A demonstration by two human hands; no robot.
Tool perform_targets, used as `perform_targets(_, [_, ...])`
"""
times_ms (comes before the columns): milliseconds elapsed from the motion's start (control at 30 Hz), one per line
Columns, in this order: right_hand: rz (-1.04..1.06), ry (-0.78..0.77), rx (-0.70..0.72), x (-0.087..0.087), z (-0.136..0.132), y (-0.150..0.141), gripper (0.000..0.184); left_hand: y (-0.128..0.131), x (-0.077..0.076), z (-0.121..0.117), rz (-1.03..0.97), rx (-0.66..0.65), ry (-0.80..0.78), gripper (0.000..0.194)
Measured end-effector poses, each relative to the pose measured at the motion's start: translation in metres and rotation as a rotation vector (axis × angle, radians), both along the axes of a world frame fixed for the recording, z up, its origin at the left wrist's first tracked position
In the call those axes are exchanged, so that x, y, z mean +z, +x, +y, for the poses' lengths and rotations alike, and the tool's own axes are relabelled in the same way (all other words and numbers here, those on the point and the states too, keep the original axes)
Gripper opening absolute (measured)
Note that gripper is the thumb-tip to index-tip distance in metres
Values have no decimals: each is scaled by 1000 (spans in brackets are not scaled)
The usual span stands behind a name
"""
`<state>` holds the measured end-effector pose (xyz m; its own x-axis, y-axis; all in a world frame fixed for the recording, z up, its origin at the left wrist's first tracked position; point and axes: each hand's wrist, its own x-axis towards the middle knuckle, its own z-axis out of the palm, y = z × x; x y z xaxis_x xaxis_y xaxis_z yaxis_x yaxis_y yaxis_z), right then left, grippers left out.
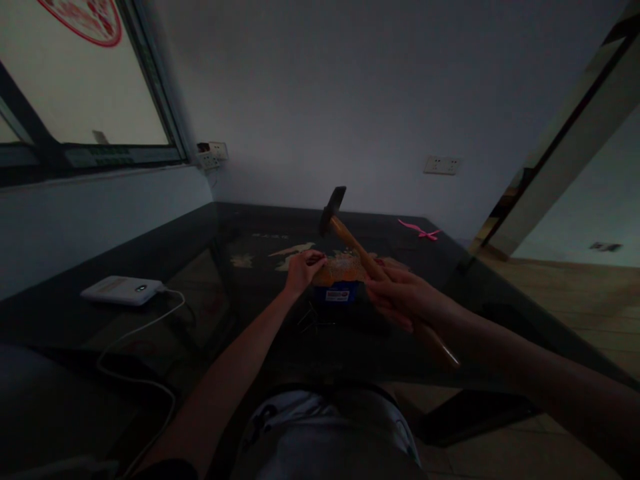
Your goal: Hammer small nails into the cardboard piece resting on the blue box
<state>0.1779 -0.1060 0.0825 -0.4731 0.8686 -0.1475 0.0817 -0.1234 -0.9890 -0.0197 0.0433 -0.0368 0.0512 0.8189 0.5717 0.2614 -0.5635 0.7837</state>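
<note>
My right hand (pixel 400 293) is wrapped round the wooden handle of a hammer (pixel 367 260). The hammer tilts up to the left, its dark metal head raised above the table. A speckled orange-brown block (pixel 340 268), its material unclear, lies on or behind a blue box (pixel 337 293) with a white label. My left hand (pixel 304 270) is at the block's left edge, thumb and fingers pinched together. Whatever they hold is too small and dim to make out. Several thin, nail-like pieces (pixel 316 325) are scattered on the table in front of the box.
The dark glossy table (pixel 240 363) has a printed pattern under my hands. A white power bank (pixel 123 291) with a white cable (pixel 135 333) lies on the left. A pink ribbon-like item (pixel 423 231) rests at the far right, near the wall with sockets (pixel 441 165).
</note>
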Motion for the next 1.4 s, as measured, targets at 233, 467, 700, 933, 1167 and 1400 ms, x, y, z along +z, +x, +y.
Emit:
perform_targets(233, [30,-41,-6,-6,11,0,28,-2,-2,0,50,53,32,6])
perform_targets(467, [2,-48,11,-2,15,0,26,-1,-5,3,2,28,16,8])
perform_targets(700, [-48,-72,18,-11,20,4,26,-2,0,-4,31,34,31,5])
perform_targets(933, [-78,-52,8,-14,16,2,27,-3,0,-3,65,55,29,6])
perform_targets(1167, [-78,40,-52,-8,9,6,27,0,-4,0,8,25,-6,8])
perform_targets(1400, [-142,25,-31,-19,9,3,23,-5,1,-2,129,94,23,10])
